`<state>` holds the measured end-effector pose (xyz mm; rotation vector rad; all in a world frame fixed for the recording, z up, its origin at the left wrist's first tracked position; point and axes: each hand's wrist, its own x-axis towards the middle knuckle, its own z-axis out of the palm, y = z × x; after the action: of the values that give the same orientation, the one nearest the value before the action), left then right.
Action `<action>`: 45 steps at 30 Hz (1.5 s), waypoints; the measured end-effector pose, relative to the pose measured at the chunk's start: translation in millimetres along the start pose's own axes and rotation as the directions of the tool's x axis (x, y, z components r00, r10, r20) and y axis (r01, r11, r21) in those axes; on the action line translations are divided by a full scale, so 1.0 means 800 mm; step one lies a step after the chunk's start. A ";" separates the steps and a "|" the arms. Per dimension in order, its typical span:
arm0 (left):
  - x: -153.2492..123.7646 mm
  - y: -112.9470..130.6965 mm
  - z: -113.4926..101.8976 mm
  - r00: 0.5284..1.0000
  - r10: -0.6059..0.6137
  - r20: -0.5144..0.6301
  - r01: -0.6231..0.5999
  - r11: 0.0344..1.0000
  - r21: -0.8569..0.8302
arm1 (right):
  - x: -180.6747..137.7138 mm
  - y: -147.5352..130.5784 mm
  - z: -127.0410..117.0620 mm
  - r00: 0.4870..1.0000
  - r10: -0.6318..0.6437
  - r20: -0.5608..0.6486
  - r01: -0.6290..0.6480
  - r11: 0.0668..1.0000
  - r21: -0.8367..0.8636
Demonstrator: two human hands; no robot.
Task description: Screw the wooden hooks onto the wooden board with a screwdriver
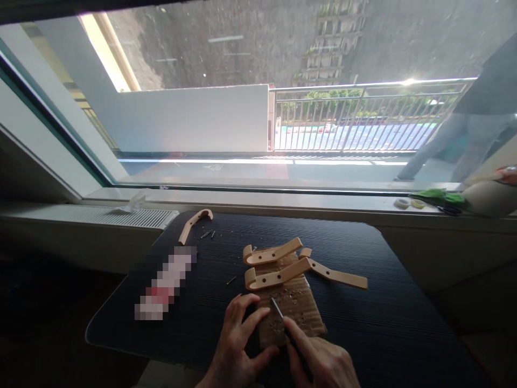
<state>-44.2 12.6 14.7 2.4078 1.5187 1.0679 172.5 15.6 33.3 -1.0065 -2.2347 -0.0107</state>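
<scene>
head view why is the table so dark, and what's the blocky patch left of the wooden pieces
Head view: strong backlight from the window leaves the black table, left hand and right hand in shade; the blocky patch is a pixelated mask, not blur; the wide lens bows the window frame; a ghostly figure shows in the glass at right.

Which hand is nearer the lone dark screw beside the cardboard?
Left. The left hand lies just this side of the screw, at the left edge of the cardboard; the right hand, gripping a thin tool, is farther right.
</scene>
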 end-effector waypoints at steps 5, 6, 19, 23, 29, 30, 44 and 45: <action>-0.003 -0.005 0.006 0.999 0.028 -0.042 -0.028 1.000 -0.001 | 0.005 0.000 -0.003 0.999 0.051 0.010 -0.051 0.998 -0.042; -0.003 -0.006 0.006 0.999 0.033 -0.043 -0.033 0.999 -0.003 | 0.006 0.000 -0.003 0.999 0.054 -0.002 -0.054 0.997 -0.061; -0.001 0.006 -0.002 0.997 -0.064 0.047 0.067 0.994 -0.083 | 0.002 -0.009 -0.006 0.994 0.042 0.104 -0.047 0.998 0.039; 0.000 0.007 -0.003 0.996 -0.067 0.057 0.073 0.993 -0.097 | 0.002 -0.007 -0.008 0.987 0.143 0.078 -0.140 0.989 -0.047; 0.003 0.008 -0.005 0.996 -0.065 0.053 0.070 0.993 -0.100 | 0.004 -0.011 -0.005 0.986 0.097 0.137 -0.104 0.994 0.046; 0.003 0.009 -0.006 0.996 -0.065 0.053 0.070 0.993 -0.098 | 0.004 -0.009 -0.006 0.983 0.117 0.139 -0.122 0.992 0.032; 0.003 0.008 -0.005 0.996 -0.050 0.071 0.057 0.993 -0.102 | 0.000 -0.001 -0.017 0.968 0.243 0.062 -0.232 0.961 -0.154; 0.003 0.008 -0.006 0.996 -0.048 0.078 0.056 0.993 -0.103 | -0.005 0.000 -0.020 0.969 0.239 0.061 -0.228 0.963 -0.141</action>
<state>-41.3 10.4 22.4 2.2978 1.4550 1.0083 183.6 9.1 43.3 -1.3605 -2.1937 -0.0170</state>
